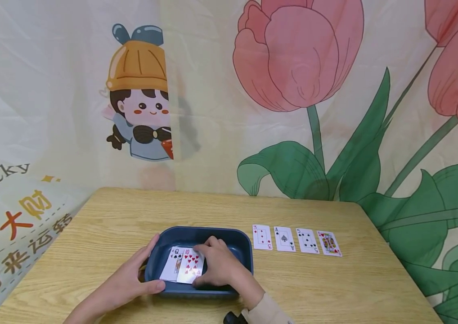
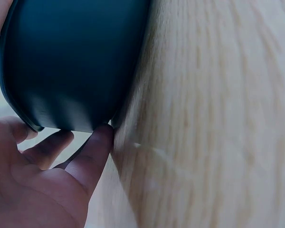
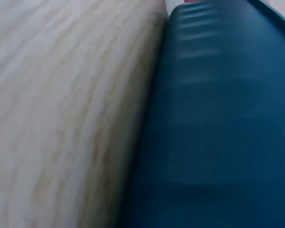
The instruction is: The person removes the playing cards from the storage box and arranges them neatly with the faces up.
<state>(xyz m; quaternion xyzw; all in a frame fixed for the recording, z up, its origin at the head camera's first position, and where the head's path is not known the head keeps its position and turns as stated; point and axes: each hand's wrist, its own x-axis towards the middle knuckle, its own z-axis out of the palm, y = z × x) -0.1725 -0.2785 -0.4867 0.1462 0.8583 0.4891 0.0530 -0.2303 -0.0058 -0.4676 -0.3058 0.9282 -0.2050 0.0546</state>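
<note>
A dark blue plastic tray (image 1: 247,254) stands on the table, with playing cards fanned in its left half. My left hand (image 1: 135,273) holds the tray's left end, thumb at the near corner and fingers along the outer side. In the left wrist view, the left fingertips (image 2: 102,134) touch the tray's end wall. Inside the tray, my right hand (image 1: 222,264) pinches the ten of hearts (image 1: 190,267) by its long ends. A black queen card (image 1: 170,265) lies partly under it. The right wrist view shows the tray's outer wall (image 3: 213,137), without the hand.
Right of the tray, a spaced row holds a three of diamonds (image 1: 262,237), an ace of spades (image 1: 285,239), a black five (image 1: 307,240) and a red face card (image 1: 329,243). A printed cloth (image 1: 208,112) hangs behind the wooden table (image 1: 314,288).
</note>
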